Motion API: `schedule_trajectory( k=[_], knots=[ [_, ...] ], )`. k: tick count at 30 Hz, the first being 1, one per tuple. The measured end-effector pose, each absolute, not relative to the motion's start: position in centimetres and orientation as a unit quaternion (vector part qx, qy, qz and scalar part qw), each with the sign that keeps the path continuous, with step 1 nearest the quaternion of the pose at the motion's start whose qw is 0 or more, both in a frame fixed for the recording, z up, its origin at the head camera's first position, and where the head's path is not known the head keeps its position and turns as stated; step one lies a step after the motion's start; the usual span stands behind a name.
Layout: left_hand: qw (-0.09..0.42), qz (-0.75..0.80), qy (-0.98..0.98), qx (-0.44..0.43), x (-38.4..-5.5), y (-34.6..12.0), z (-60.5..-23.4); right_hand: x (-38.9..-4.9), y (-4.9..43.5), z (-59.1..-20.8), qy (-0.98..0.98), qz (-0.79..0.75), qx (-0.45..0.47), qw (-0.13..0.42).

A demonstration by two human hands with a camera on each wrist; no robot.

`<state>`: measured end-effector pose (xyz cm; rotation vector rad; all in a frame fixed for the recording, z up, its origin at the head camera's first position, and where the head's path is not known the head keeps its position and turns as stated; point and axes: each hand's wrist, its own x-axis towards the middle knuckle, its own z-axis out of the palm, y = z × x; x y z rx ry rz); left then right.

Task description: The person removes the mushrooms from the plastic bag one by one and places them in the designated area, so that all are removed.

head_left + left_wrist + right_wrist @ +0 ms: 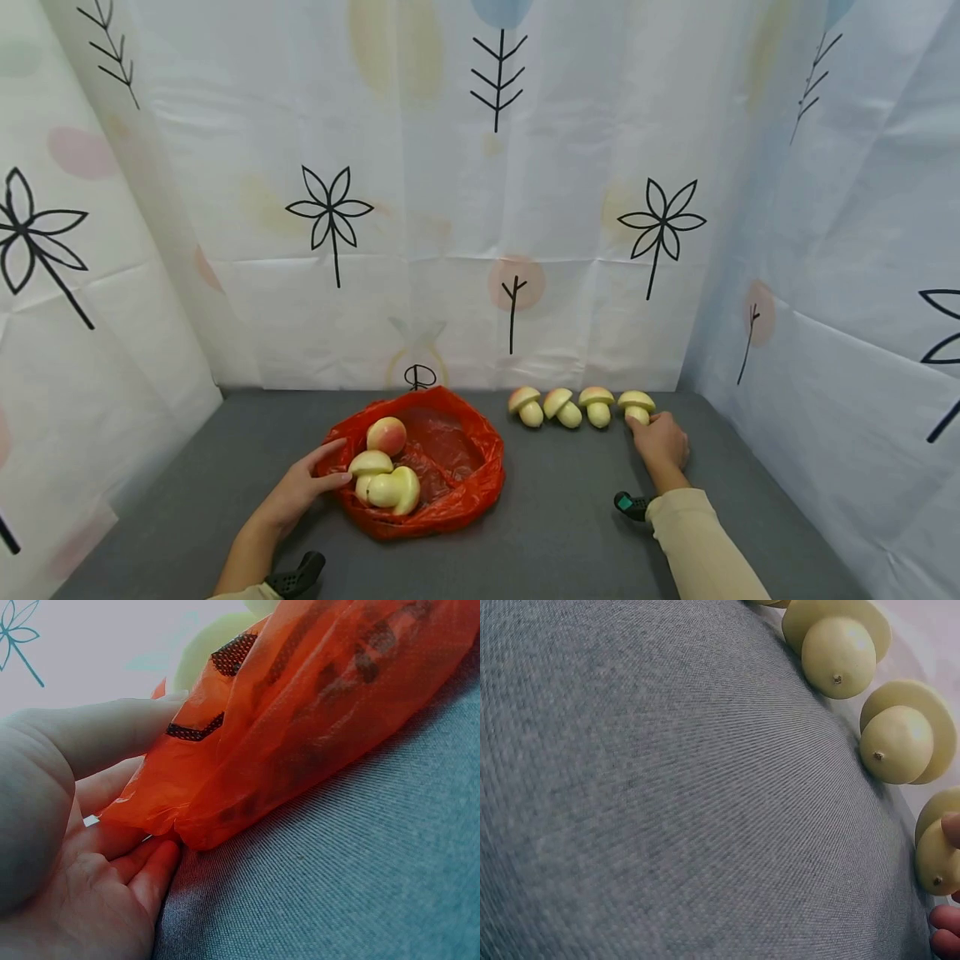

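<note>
A red plastic bag point(480, 500) sits with its mouth spread wide on the table. Inside it lie two pale yellow toy mushrooms point(405, 490) and a round thing with a red blush point(387, 435). My left hand point(296, 492) grips the bag's left edge, the thumb on one side of the plastic and fingers under it in the left wrist view. At the back right, my right hand point(662, 443) pinches the stem of a toy mushroom point(636, 402), the rightmost of a row. In the right wrist view only the fingertips point(946, 919) show beside that mushroom.
Three more toy mushrooms point(597, 405) stand in line left of the held one, along the back edge of the grey table point(555, 517). A white patterned curtain point(450, 208) hangs behind and at both sides.
</note>
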<state>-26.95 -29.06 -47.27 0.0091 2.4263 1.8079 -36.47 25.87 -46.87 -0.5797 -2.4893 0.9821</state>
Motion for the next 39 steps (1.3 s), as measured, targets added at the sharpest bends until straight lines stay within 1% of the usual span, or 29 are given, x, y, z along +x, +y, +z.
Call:
schedule_trajectory(
  k=[10, 23, 35, 39],
  knots=[
    [0.059, 0.597, 0.800, 0.000, -27.0, -29.2, -47.5, -36.2, 25.6, -46.8, -0.898, 0.348, -0.188, 0.191],
    [0.055, 0.591, 0.805, -0.001, -26.9, -29.0, -47.0, -36.3, 25.5, -47.5, -0.895, 0.348, -0.189, 0.205],
    [0.060, 0.591, 0.805, -0.001, -26.9, -29.0, -47.1, -35.5, 25.8, -47.4, -0.894, 0.357, -0.175, 0.209],
    [0.060, 0.589, 0.806, -0.002, -26.9, -29.0, -47.1, -35.1, 25.8, -47.1, -0.885, 0.376, -0.164, 0.221]
  ],
)
